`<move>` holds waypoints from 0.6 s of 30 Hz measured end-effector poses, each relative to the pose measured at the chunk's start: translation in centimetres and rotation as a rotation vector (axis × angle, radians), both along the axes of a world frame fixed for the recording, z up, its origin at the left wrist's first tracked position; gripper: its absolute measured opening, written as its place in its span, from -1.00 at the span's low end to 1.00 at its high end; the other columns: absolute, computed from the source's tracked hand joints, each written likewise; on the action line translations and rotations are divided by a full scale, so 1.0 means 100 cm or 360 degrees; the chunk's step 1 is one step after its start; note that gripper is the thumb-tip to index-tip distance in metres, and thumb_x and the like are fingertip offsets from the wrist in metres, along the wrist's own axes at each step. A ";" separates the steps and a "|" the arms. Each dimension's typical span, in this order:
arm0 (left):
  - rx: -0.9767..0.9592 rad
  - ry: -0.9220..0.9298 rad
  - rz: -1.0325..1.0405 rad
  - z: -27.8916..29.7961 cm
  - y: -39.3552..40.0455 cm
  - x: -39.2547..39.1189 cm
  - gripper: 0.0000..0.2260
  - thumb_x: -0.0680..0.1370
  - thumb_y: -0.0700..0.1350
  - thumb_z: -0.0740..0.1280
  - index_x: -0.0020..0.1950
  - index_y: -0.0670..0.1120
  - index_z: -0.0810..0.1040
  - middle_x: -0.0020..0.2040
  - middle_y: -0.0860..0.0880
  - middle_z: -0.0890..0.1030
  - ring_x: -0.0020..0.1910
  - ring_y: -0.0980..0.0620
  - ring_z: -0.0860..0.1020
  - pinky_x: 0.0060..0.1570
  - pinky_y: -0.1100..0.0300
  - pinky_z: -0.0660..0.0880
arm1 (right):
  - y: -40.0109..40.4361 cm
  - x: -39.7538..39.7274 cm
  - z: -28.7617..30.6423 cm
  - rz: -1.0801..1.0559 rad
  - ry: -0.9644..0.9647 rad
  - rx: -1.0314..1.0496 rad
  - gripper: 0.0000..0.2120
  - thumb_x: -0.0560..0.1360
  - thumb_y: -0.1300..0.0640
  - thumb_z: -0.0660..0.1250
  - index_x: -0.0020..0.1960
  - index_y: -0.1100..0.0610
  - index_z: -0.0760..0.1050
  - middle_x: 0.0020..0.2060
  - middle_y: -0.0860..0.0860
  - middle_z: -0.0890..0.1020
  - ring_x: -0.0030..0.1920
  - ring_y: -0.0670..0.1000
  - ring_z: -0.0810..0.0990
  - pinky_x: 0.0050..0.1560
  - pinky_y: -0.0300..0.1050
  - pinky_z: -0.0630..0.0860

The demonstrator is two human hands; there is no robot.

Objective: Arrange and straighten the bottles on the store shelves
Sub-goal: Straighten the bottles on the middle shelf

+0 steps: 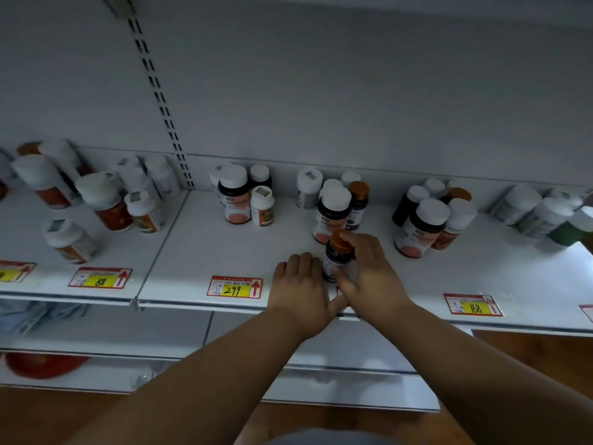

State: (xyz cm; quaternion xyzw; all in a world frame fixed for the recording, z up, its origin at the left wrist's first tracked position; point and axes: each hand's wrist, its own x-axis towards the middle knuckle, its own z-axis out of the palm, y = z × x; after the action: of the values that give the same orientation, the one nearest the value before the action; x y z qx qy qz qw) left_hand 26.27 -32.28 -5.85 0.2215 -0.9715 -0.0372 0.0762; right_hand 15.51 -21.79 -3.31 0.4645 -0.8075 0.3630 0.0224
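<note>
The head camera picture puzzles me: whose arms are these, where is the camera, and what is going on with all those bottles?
There is no robot here. The camera sits on a person's head and looks forward and down, so the two bare arms reaching in from below are that person's own.

In front is a white store shelf with clusters of supplement bottles, most with white caps, a few with orange ones. Yellow price tags along its front edge read 88, 299 and 168.

The right hand grips an orange-capped bottle with a dark purple label, standing near the shelf's front. The left hand rests beside it, fingers fairly straight, holding nothing. Lower shelves show underneath.
</note>
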 end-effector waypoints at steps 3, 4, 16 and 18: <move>0.0131 0.0348 0.0039 0.020 0.002 0.005 -0.41 0.44 0.32 0.17 0.15 -0.15 0.53 0.05 -0.11 0.55 0.00 -0.14 0.52 -0.04 0.01 0.46 | 0.010 0.000 0.015 -0.0132 -0.0047 -0.0087 -0.54 0.48 0.14 0.39 0.34 0.17 0.37 0.20 0.09 0.44 0.15 -0.02 0.45 0.11 -0.33 0.31; 0.0169 0.0560 0.0056 0.029 0.004 0.005 -0.49 0.44 0.27 0.22 0.12 -0.13 0.53 0.02 -0.10 0.56 -0.03 -0.12 0.53 -0.07 0.03 0.47 | 0.016 -0.004 0.022 -0.0191 -0.0004 -0.0108 -0.59 0.50 0.10 0.35 0.31 0.16 0.39 0.20 0.09 0.45 0.14 -0.01 0.45 0.08 -0.29 0.33; 0.0248 0.1038 -0.0070 0.076 0.085 -0.065 -0.69 0.45 0.04 0.28 0.09 -0.12 0.55 -0.02 -0.08 0.58 -0.05 -0.06 0.53 -0.02 0.16 0.36 | 0.061 -0.119 0.066 -0.0443 0.0412 0.0643 -0.61 0.51 -0.08 0.31 0.22 0.14 0.48 0.24 0.17 0.46 0.28 0.23 0.35 0.22 0.07 0.38; 0.0264 0.1010 -0.0034 0.076 0.097 -0.073 -0.71 0.44 0.04 0.28 0.07 -0.10 0.53 -0.04 -0.06 0.57 -0.06 -0.04 0.51 -0.06 0.15 0.41 | 0.062 -0.123 0.065 -0.0356 0.0460 0.0645 -0.61 0.52 -0.08 0.30 0.24 0.13 0.43 0.23 0.17 0.42 0.27 0.23 0.34 0.21 0.10 0.40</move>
State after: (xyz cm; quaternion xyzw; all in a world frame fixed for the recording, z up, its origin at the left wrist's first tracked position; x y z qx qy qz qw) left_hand 18.92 -22.56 1.78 0.1941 -0.8952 -0.1842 0.3564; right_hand 3.21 -15.57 3.18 0.4144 -0.8983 0.1192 0.0837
